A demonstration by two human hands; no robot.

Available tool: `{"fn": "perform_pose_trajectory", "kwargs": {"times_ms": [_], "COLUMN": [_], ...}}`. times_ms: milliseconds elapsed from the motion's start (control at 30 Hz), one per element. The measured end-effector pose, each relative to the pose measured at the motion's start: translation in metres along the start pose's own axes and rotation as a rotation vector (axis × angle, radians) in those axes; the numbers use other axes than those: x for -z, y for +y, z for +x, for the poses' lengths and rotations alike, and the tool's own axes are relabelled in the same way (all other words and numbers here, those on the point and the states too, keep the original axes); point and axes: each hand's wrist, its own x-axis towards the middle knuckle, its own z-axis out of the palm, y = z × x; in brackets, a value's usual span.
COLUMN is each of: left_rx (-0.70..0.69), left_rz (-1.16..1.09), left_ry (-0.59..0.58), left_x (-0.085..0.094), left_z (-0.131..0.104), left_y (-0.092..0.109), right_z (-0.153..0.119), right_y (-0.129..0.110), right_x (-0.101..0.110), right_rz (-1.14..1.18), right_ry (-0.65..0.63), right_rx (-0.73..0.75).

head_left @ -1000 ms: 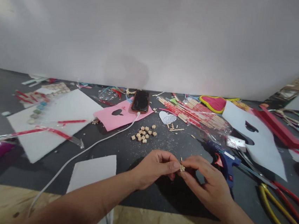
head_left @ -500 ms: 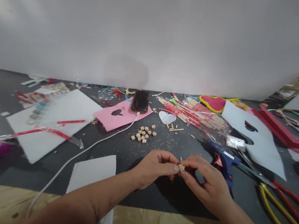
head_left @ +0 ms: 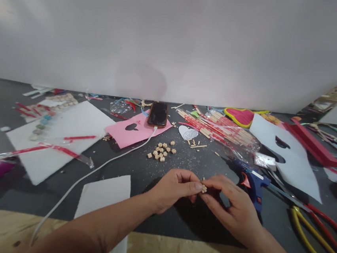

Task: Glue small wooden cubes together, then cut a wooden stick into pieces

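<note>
My left hand (head_left: 176, 189) pinches a small flower-shaped cluster of short wooden stick pieces (head_left: 204, 189) between thumb and fingers. From the other side, my right hand (head_left: 232, 206) closes thumb and fingertips around the same cluster, partly covering it. Both hands are low over the dark tabletop, fingertips almost meeting. Beyond them lies a pile of similar wooden clusters (head_left: 161, 151). Short cut stick pieces (head_left: 195, 143) are scattered further back, by a white paper heart (head_left: 188, 133). A blue glue gun (head_left: 254, 184) rests just right of my right hand.
Scissors (head_left: 298, 220) with yellow and red handles lie at the right. A phone (head_left: 158, 114) on pink paper (head_left: 123, 132) trails a white cable (head_left: 105, 162) toward my left arm. Bagged wooden sticks (head_left: 230, 130) lie at the back. White sheets (head_left: 66, 132) cover the left.
The small wooden cluster has turned slightly between my fingertips, and less of its flower-shaped face shows. Both hands stay in nearly the same place.
</note>
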Motion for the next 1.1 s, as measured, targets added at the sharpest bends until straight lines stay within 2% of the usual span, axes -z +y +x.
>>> {"fn": "perform_pose_trajectory", "kwargs": {"times_ms": [467,933,1000,1100], "left_rx": [-0.003,0.013,0.009,-0.015], "left_rz": [-0.019,0.029,0.030,0.031], "left_ry": [-0.025,-0.023,-0.013,0.024], "left_x": [-0.0002,-0.0006,-0.0012,-0.0018], "left_z": [-0.0004,-0.0013,-0.0011,-0.0006], "left_y": [0.0010,0.0005,0.0001,0.0000], "right_z": [-0.0008,-0.0014,-0.0015,-0.0011], "right_y": [0.0043,-0.0007,0.0000,0.0025], "right_x": [-0.0003,0.0008,0.0025,0.0070], "right_rz": [-0.032,0.029,0.006,-0.053], "right_ry": [0.023,-0.042,-0.016,0.124], "right_rx": [0.064,0.020,0.022,-0.027]}}
